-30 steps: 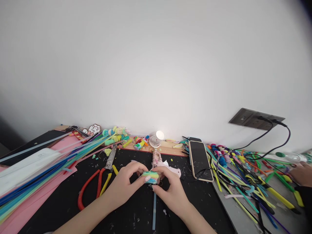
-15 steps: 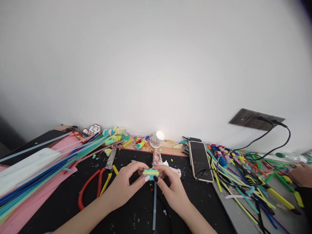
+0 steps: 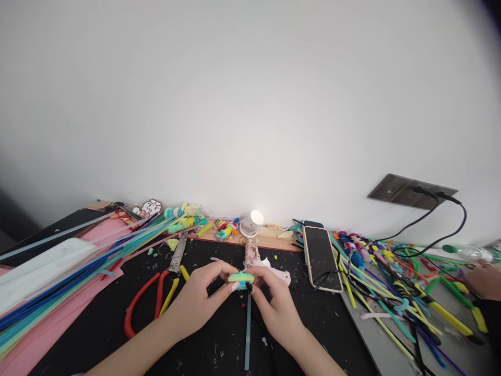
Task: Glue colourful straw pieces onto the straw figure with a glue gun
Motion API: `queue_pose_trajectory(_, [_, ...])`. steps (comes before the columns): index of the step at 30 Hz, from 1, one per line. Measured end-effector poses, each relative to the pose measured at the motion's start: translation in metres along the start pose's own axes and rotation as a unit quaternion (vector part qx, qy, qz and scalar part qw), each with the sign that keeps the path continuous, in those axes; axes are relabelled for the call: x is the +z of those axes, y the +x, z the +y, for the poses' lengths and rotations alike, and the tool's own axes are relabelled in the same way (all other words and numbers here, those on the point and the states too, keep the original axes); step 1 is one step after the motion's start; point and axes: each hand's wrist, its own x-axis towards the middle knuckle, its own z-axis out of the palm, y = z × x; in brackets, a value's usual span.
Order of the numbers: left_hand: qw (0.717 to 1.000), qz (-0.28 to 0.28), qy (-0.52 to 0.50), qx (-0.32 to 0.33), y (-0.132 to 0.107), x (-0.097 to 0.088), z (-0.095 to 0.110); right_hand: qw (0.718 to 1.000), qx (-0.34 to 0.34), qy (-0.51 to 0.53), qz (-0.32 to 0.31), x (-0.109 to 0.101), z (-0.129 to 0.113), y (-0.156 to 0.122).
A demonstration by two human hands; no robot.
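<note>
Between my two hands is a small bundle of pipe cleaners (image 3: 241, 278), yellow and blue-green, held level above the black mat (image 3: 211, 334). My left hand (image 3: 211, 284) pinches its left end between thumb and fingers. The right end is pinched by my right hand (image 3: 272, 292), whose thumb has a dark nail. Beneath the bundle a pale blue glue stick (image 3: 248, 334) lies pointing toward me. Just beyond my fingers rests a pinkish-white glue gun (image 3: 278, 273), partly hidden. To the left of my left hand lie red-handled scissors (image 3: 158, 292).
A lit white lamp (image 3: 252, 223) stands by the wall. A phone (image 3: 323, 258) with a cable lies right of my hands. Long pipe cleaners (image 3: 78, 287) cover pink sheets on the left. Pliers (image 3: 442, 313) and loose pipe cleaners lie at right, near another person's hand (image 3: 485, 279).
Both hands have shifted very slightly left with the pipe-cleaner bundle, which looks a little tilted compared with before. The other person's hand has barely moved.
</note>
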Motion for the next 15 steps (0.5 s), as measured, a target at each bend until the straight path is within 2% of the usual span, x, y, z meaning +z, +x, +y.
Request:
queue_pose_trajectory(7, [1.0,0.008,0.005,0.007,-0.0008,0.0005,-0.0013,1.0,-0.006,-0.012,0.013,0.0023,-0.001,-0.001])
queue_pose_trajectory(15, [1.0,0.0,0.011,-0.005,0.0013,-0.0002,-0.0056,0.999,0.001,0.022,0.035,0.0036,0.0,-0.0001])
